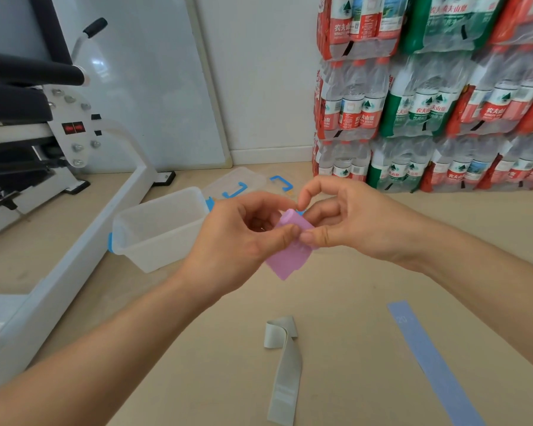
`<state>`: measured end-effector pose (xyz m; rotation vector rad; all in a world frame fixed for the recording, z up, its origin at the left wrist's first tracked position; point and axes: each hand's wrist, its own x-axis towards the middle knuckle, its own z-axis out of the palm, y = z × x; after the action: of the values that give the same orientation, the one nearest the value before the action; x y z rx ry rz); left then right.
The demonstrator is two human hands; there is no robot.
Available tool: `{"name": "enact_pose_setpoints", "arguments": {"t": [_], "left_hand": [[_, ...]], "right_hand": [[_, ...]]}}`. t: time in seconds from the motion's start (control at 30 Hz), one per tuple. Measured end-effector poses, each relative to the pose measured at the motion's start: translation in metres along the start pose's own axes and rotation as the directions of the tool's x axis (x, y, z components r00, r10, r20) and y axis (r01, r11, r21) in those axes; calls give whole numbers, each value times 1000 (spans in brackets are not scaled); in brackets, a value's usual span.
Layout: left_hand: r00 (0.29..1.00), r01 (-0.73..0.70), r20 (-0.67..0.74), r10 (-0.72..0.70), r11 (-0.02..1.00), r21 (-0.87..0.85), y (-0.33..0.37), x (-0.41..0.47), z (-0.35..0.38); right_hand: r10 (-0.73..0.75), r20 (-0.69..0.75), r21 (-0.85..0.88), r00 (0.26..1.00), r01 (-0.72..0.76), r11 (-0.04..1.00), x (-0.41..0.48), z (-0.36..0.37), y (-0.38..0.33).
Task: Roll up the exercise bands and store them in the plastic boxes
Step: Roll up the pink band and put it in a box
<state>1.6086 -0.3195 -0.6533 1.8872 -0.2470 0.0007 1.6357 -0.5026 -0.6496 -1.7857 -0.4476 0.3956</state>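
Head view, from where the person stands over a pale floor (pixel 336 302): both arms reach forward and the two hands meet in the middle of the room, held up off the floor. Between them is a pink band (pixel 290 259), rolled into a small cylinder at its upper end, with a short flat tail hanging loose below the hands.

The left hand (pixel 243 241) has its fingers (pixel 259 206) curled in close and its thumb pressed onto the band's flat face. The right hand (pixel 354 219) pinches the roll from the other side, thumb underneath and forefinger arched over the top. The thumb tips of the two hands nearly touch.

Just behind the left hand sits a clear plastic box (pixel 166 238) with blue latches, open at the top, on the floor. Its clear lid (pixel 237 179) with a blue handle lies farther back, near the wall.

Nearer the person, a grey band (pixel 286 373) lies on the floor with one end folded over, and a blue band (pixel 434 367) lies flat and straight to its right, apart from it.

Shrink-wrapped packs of water bottles (pixel 428 96) are stacked high at the right. A white exercise machine (pixel 130 192) stands on the left.
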Motion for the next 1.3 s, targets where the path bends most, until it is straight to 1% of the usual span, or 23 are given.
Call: {"name": "enact_pose_setpoints", "arguments": {"t": [0.07, 0.27, 0.43, 0.5, 0.57, 0.63, 0.67, 0.73, 0.8, 0.93, 1.03, 1.13, 1.3], "left_hand": [[1000, -8, -11, 7, 1000, -22, -3, 2, 0], [998, 62, -12, -63, 997, -40, -6, 2, -4], [999, 3, -52, -3, 1000, -4, -5, 3, -8], [997, -3, -76, 4, 1000, 15, -4, 2, -8], [998, -22, -64, 27, 997, 75, -4, 2, -8], [998, -64, -9, 68, 976, 206, -1, 1, -6], [995, -100, 26, 97, 946, 308, 1, 0, -4], [984, -180, 88, 158, 832, 525, 6, -2, 0], [979, -200, 92, 184, 744, 637, 9, -3, 3], [973, -202, 65, 221, 682, 703, 7, -1, 4], [975, -188, 55, 216, 662, 726, 8, -3, 3], [978, -168, 35, 206, 674, 720, 6, -3, 3], [969, -188, 6, 248, 719, 669, 2, -2, 1]], "right_hand": [[-31, -26, 0, 999, 31, 1000, 0, -1, -1], [-101, -44, -113, 994, 96, 989, -3, 0, -3], [-112, -160, -120, 981, 94, 988, -1, 3, -2], [-95, -190, -86, 977, 80, 993, -1, 5, -2], [-56, -199, -10, 978, 55, 998, -1, 7, -1], [-10, -199, 75, 980, 25, 997, 0, 9, -1], [12, -195, 109, 981, 10, 994, 0, 10, 0], [40, -178, 156, 983, -12, 988, 0, 12, -1], [54, -158, 182, 986, -25, 983, 0, 14, -2], [84, -149, 202, 985, -53, 978, 0, 16, -3], [99, -150, 201, 984, -67, 977, 1, 17, -3], [101, -148, 209, 984, -68, 976, 0, 17, -4], [138, -127, 237, 982, -105, 966, 0, 18, -3]]}}
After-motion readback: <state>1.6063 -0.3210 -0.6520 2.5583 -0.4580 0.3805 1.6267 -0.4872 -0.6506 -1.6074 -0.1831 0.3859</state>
